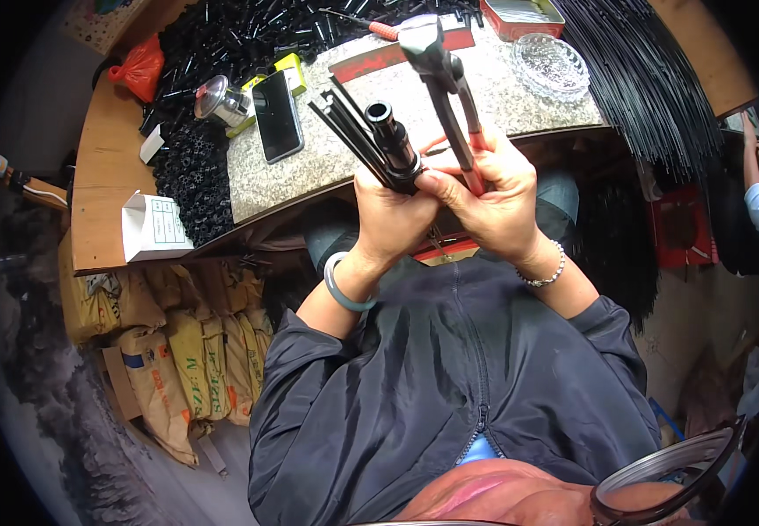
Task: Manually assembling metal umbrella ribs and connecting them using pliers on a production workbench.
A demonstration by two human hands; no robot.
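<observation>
My left hand (388,219) is closed around a black tubular part (390,136), its round open end pointing up. Several thin black rods (344,131) stick out of the same hand, to the left of the tube. In my right hand (502,197) is a pair of pincers (441,83) with red grips, their dark metal head pointing up and away from me. The right thumb reaches across to the tube's lower end, and the two hands meet there. What the fingers do behind the tube is hidden.
A speckled stone slab (283,180) lies on the wooden table (99,202), bearing a phone (278,117) and a glass dish (551,66). Black parts (195,167) heap at left; long black rods (634,70) overhang the right edge. A white box (153,228) sits at the left corner.
</observation>
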